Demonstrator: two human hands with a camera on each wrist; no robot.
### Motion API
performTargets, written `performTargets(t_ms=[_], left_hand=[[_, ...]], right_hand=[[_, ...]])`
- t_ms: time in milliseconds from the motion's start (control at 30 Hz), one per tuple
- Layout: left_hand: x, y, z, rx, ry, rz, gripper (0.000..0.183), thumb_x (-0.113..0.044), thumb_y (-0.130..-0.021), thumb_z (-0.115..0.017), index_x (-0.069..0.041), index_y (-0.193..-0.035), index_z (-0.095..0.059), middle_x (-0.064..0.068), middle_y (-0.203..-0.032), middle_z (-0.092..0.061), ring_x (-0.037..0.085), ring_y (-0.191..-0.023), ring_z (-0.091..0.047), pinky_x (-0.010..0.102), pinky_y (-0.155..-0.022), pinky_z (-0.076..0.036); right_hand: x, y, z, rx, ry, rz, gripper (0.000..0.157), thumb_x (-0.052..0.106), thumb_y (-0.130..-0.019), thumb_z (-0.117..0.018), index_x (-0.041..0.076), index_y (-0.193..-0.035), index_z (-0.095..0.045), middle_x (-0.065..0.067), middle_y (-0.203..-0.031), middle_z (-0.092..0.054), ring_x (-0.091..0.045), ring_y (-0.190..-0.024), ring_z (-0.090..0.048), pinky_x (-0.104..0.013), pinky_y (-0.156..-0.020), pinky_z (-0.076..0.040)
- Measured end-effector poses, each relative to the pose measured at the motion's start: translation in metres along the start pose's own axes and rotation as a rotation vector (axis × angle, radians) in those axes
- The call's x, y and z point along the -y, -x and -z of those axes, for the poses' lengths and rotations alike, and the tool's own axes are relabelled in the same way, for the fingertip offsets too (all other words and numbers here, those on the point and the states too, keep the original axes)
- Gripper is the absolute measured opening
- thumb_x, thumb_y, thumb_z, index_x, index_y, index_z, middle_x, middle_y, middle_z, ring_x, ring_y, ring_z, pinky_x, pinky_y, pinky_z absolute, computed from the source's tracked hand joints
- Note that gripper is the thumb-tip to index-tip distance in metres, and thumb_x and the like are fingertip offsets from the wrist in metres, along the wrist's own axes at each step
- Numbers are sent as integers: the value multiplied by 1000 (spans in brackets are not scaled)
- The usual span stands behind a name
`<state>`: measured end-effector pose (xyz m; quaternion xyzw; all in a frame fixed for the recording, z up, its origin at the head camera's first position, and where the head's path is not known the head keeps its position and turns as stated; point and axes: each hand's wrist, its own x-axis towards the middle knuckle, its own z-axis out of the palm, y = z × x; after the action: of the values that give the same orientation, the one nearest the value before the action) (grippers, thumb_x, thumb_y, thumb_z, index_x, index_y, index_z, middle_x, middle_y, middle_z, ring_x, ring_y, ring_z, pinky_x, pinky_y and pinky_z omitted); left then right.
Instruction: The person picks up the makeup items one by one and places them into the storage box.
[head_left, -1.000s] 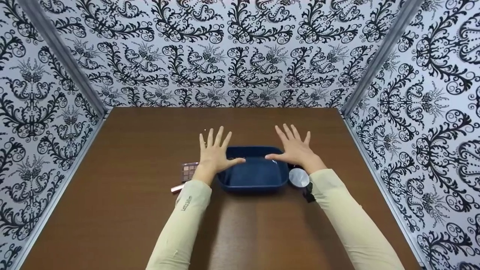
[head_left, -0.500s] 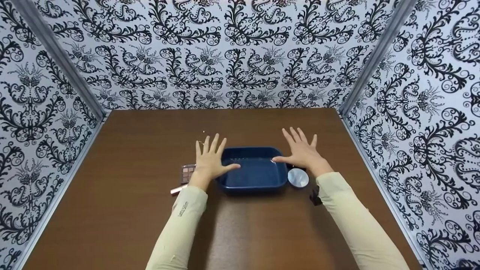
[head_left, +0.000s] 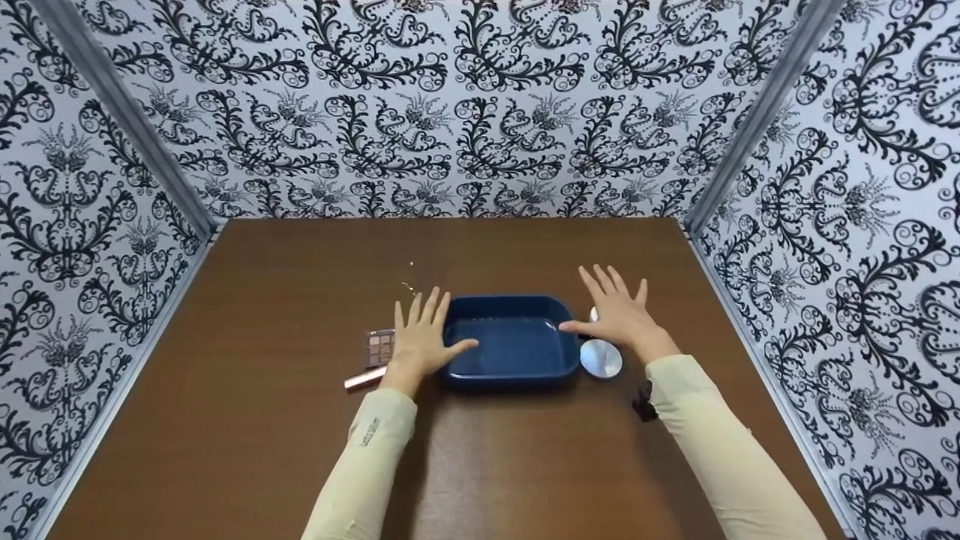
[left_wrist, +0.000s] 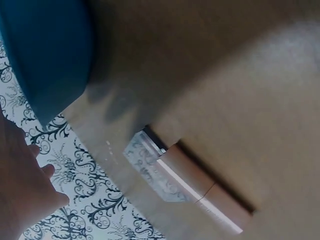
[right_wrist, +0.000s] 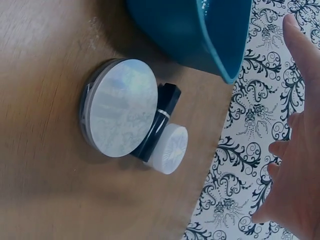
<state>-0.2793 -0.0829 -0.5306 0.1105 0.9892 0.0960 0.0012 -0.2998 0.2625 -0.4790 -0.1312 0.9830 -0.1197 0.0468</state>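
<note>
A blue rectangular tub point(head_left: 513, 375) stands mid-table. My left hand point(head_left: 420, 346), fingers spread, is over its left side, thumb toward the inside. Partly behind that hand are an eyeshadow palette point(head_left: 379, 348) and a pinkish tube point(head_left: 364, 378), whose rose-gold body point(left_wrist: 205, 187) shows in the left wrist view. My right hand point(head_left: 621, 319) is spread at the tub's right side and holds nothing. Near it sits a round compact point(head_left: 601, 359). The right wrist view also shows a black lipstick-like tube point(right_wrist: 159, 122) and a small white round jar point(right_wrist: 172, 149) beside the compact point(right_wrist: 123, 107).
A thin gold chain-like piece point(head_left: 409, 286) lies beyond the left fingertips, with a tiny bright speck point(head_left: 411, 263) farther back. A black object point(head_left: 643, 403) shows beside the right sleeve. Patterned walls point(head_left: 465, 112) enclose the brown table point(head_left: 285, 315) at the back and sides.
Both hands have drawn back toward the body and apart, staying spread. More of the tub shows between them, and the white jar now peeks out by the right thumb.
</note>
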Motion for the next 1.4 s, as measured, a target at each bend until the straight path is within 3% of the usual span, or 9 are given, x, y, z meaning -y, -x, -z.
performTargets(t_ms=[400,733,1000,1400], left_hand=[[7,4,-19,-17,38,-3,101,-76,-87,-46,-9,-159,-23,9,-167,-23,33,-155,-18,58,-124,-11],[5,7,-16,-14,75,-12,94,-65,-91,-52,-6,-158,-24,12,-166,-25,36,-154,-18,59,-124,-11],[4,5,-13,0,58,2,98,-72,-90,-47,-9,-160,-20,9,-167,-22,34,-155,-16,58,-124,-9],[6,4,-19,-22,51,4,98,-74,-89,-46,-11,-160,-19,8,-167,-22,35,-154,-20,59,-123,-14]], right_hand=[[-9,5,-11,13,-37,2,112,74,-80,-62,20,-162,-8,-17,-168,-10,-40,-155,-2,-78,-110,13],[-13,6,-17,-4,-32,11,114,78,-78,-60,18,-162,-13,-18,-167,-15,-43,-154,-8,-78,-112,3],[-16,10,-22,-40,-54,52,105,63,-80,-71,15,-160,-22,-21,-163,-25,-44,-152,-14,-76,-115,-6],[-25,17,-33,-30,-60,52,103,61,-80,-72,12,-158,-27,-21,-161,-30,-44,-151,-19,-72,-116,-12]])
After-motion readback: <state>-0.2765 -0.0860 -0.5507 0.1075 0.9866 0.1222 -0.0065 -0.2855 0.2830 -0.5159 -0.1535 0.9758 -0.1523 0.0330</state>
